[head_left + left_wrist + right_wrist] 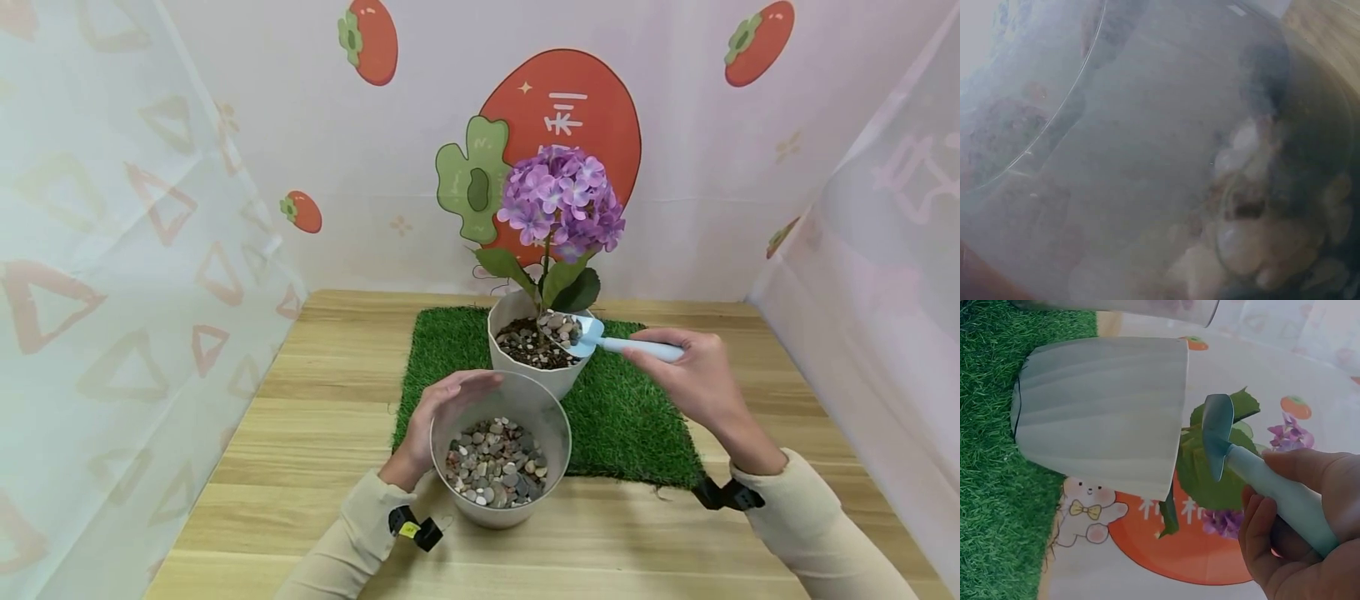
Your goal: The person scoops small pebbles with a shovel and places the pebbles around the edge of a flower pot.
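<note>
My right hand [693, 375] grips the handle of a light blue hand trowel [647, 347], whose scoop carries pebbles [562, 327] over the rim of a white flower pot [528, 367]. In that pot, dark soil with some pebbles surrounds the stem of a purple hydrangea [562, 200]. The right wrist view shows the fingers curled about the trowel handle [1272, 487] beside the pot's ribbed wall [1104, 412]. In front of the pot, a translucent bucket [543, 400] contains many pebbles [498, 467]. My left hand [435, 417] holds the bucket's left side, fingers round its far wall.
The flower pot stands on a green artificial grass mat [630, 433], on a wooden table [322, 425]. Printed cloth [360, 167] hangs behind the table and along both sides. Through the bucket's hazy wall [1135, 150], the left wrist view shows blurred pebbles.
</note>
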{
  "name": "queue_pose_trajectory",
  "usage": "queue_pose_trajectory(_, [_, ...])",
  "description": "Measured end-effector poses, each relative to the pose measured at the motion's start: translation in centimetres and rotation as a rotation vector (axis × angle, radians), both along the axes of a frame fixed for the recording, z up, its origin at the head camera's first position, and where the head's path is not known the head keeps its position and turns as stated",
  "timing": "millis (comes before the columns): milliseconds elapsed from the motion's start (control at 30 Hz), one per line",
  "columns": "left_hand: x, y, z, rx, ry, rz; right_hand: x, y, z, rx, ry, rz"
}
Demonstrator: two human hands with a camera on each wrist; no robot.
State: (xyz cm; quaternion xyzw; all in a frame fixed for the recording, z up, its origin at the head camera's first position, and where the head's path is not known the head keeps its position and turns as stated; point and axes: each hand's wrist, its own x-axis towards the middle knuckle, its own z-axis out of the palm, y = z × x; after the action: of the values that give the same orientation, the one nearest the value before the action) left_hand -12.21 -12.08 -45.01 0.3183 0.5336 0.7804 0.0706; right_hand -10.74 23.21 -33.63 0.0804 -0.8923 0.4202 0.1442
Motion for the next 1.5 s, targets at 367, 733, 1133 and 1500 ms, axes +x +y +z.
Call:
queue_pose_trajectory(367, [-0.1,0.0,0.0,0.014,0.012,-0.001,-1.6,-1.7,-0.5,0.01,-0.091,0.054])
queue_pose_trajectory(733, [-0.2,0.0,0.0,0.001,0.017,0.014,-3.2,-4.4,-0.8,0.093,-0.092,0.067])
queue_pose_trajectory(1133, [-0.1,0.1,-0.1,0.013,0.019,0.004,-4.3,-6.9,-0.5,0.13,-0.148,0.018])
queue_pose_trajectory(1500, [-0.2,0.0,-0.3,0.036,0.014,-0.026,-5.0,-7.3,-0.1,0.089,-0.224,-0.017])
